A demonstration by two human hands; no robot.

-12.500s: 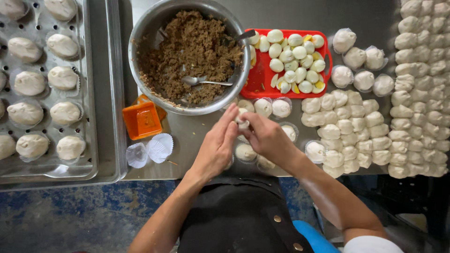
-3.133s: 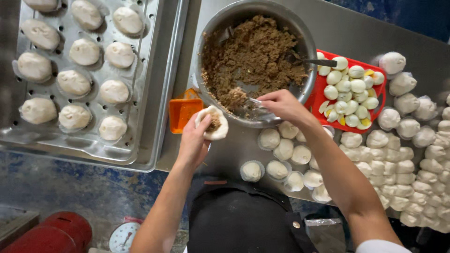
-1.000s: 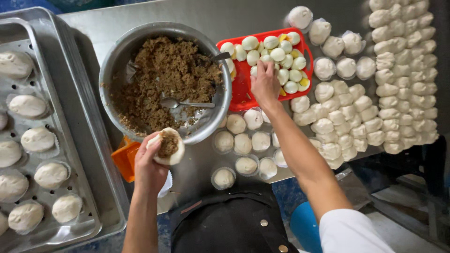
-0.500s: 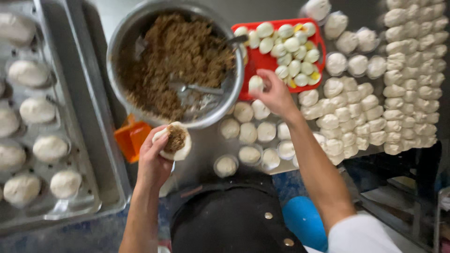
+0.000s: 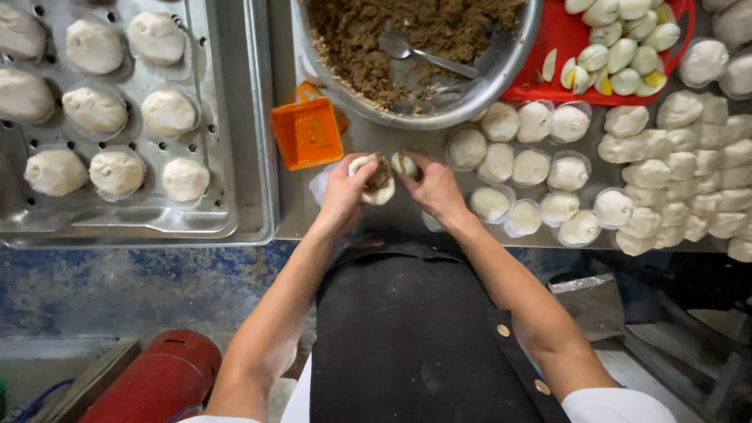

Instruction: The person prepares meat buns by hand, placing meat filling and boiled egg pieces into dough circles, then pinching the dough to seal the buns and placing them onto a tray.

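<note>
Steel first, far left: a perforated metal tray (image 5: pixel 243 117) carries rows of finished white buns (image 5: pixel 168 111), each on its paper. Just right of it sits an orange square cup (image 5: pixel 307 135), near the lip of the big metal bowl (image 5: pixel 501 70) of brown minced filling (image 5: pixel 352 35), a spoon (image 5: pixel 415 51) lying in it.

Now the centre, above the table edge: the left hand (image 5: pixel 343 192) is cupped around a flattened dough wrapper (image 5: pixel 374 182) with a dab of brown filling in its hollow. The right hand (image 5: pixel 435 186) pinches a piece of boiled egg (image 5: pixel 404 164) between narrow fingertips, right against the wrapper's rim.

That dough looks soft, light and a little tacky; it would sag and tear if gripped hard, so it is best cradled from beneath in the palm, with the thin rim handled by fingertips. The egg piece looks slippery and crumbly, and wants only a gentle pinch.

Further right: dough portions (image 5: pixel 533 166) on paper rounds, a red tray (image 5: pixel 564 86) of egg pieces, then dense rows of dough balls (image 5: pixel 689 157).
</note>
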